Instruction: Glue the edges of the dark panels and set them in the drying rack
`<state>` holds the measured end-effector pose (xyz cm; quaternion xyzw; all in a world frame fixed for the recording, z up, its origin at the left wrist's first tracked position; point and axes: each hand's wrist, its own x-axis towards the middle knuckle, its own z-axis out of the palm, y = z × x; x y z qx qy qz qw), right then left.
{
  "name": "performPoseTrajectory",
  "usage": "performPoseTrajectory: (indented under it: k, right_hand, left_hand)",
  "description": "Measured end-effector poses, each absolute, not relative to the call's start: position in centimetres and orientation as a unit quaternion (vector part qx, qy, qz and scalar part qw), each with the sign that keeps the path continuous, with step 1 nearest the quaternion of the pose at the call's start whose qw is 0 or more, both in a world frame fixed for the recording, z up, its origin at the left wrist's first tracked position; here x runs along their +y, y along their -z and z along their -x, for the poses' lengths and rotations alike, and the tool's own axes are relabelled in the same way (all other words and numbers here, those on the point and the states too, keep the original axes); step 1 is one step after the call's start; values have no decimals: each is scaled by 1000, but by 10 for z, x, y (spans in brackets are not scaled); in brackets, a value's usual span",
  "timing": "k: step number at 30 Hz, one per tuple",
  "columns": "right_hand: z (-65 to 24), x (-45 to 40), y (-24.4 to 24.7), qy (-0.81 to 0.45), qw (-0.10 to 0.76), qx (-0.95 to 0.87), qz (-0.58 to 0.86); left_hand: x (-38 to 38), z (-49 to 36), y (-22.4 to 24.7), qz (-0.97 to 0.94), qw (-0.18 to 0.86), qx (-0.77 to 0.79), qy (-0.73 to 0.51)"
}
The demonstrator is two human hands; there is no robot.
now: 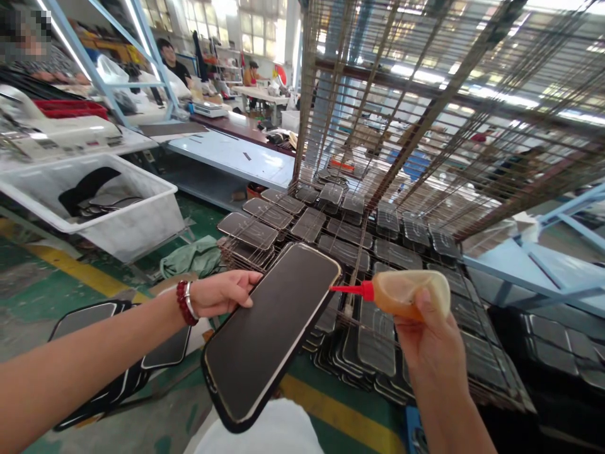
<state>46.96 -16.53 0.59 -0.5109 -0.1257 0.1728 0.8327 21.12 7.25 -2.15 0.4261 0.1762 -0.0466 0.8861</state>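
A dark rounded panel (276, 328) with a pale line along its edge is tilted in front of me. My left hand (227, 293) grips its upper left edge, thumb on the face and fingers behind. In my right hand (432, 328) is a squeeze bottle (411, 291) of amber liquid, lying sideways. Its red nozzle (350, 289) points left, and the tip is at the panel's right edge; whether it touches I cannot tell.
Wire racks (350, 252) holding many similar panels stand ahead, with mesh racks raised above. More panels (165, 340) are stacked at lower left. A white bin (137, 221) and a blue-grey table (236, 154) are beyond. People sit in the background.
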Motion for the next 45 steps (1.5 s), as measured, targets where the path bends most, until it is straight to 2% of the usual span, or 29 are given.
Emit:
performPoseTrajectory:
  k: [45]
  right_hand:
    - [-388,-193,21,-292,773,-84,558]
  left_hand:
    - [77,-206,36,-380,889,235,-94]
